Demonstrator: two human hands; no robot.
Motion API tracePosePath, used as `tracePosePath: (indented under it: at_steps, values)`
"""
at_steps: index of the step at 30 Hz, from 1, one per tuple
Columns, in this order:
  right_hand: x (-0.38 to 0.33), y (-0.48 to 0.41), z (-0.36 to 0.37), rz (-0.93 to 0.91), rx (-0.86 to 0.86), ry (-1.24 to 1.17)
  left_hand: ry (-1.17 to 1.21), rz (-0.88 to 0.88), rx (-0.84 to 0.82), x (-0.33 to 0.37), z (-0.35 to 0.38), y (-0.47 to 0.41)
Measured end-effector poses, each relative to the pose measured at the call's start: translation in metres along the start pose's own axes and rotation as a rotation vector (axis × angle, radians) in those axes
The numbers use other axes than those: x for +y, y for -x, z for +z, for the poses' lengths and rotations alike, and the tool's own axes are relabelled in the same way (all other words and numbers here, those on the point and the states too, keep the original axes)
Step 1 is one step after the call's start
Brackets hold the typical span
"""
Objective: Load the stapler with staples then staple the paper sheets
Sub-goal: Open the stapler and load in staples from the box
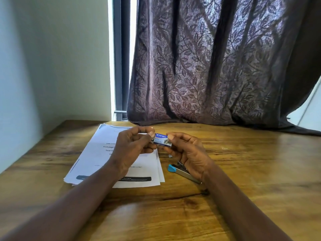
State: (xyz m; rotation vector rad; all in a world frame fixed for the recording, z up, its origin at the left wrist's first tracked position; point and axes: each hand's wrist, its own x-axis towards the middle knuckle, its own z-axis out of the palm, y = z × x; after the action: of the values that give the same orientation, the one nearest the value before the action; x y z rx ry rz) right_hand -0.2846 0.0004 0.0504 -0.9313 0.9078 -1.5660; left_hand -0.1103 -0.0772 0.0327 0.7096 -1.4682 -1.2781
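Centrally above table [243, 162], left hand [132, 150] and right hand [189, 152] pinch staple box [162, 140]

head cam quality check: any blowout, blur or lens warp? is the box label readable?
Head view: the window strip beside the curtain is blown out white. Wide-angle stretch toward the corners enlarges the forearms. The staple box, pinched between left hand and right hand, shows its blue label, but the small print is illegible. Text on the paper sheets is soft.
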Motion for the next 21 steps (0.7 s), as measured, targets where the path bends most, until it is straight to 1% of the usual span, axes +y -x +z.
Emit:
tracePosePath:
  at_steps: [3,9,14,15,16,19,21]
  values:
    - [0.0016,-0.0019,-0.0025,-0.002,0.030,0.016,-0.028,-0.003,-0.021,0.0014,0.0011,0.0004]
    - [0.0019,-0.0037,-0.0042,0.009,0.017,0.012,0.064,-0.076,-0.002,0.0043,0.0028,0.0008]
    - [0.0009,-0.0024,-0.0027,0.008,0.031,0.004,0.066,-0.099,0.015,0.0044,0.0034,0.0011]
    - [0.0010,-0.0020,-0.0019,0.005,0.034,0.004,0.020,-0.074,0.029,0.0040,0.0041,0.0015]
    - [0.0009,-0.0017,-0.0011,0.001,0.039,0.004,-0.079,-0.019,0.055,0.0031,0.0050,0.0017]
    - [0.0008,-0.0017,0.0003,-0.014,0.054,0.008,-0.469,0.210,0.154,0.0009,0.0087,0.0037]
    - [0.0010,-0.0017,0.0005,-0.012,0.057,0.009,-0.564,0.286,0.206,0.0027,0.0096,0.0051]
